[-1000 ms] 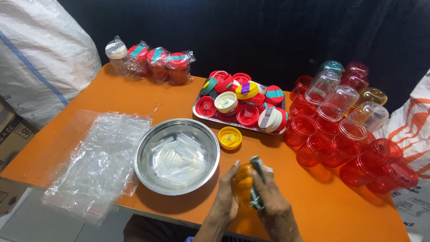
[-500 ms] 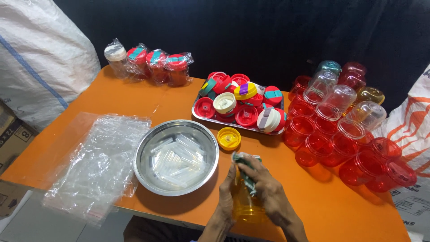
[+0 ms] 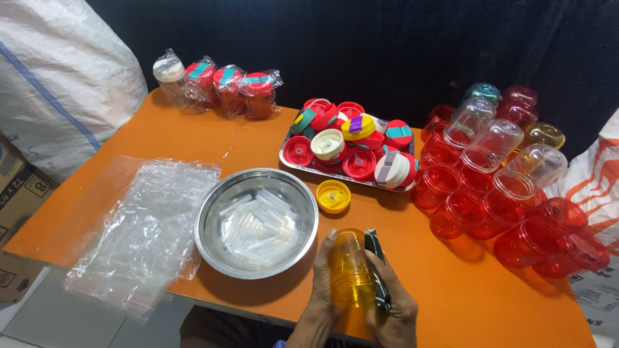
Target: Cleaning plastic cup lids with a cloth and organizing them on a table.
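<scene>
Head view: both hands hold a yellow cup (image 3: 351, 270) at the near table (image 3: 451, 283) edge, just right of the steel bowl (image 3: 213, 212). Left hand (image 3: 319, 309) fingers wrap its side. Right hand (image 3: 393, 309) fingers press a dark green strip (image 3: 375, 258) vs the cup. Step looks like fitting the strip on; next needs a firm grip & lining it up. Yellow lid (image 3: 333, 196) waits close by.

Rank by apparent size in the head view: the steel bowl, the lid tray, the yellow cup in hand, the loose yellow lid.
1. steel bowl
2. lid tray, looks close to the bowl and lies farther off, so unsure
3. yellow cup
4. loose yellow lid
</scene>
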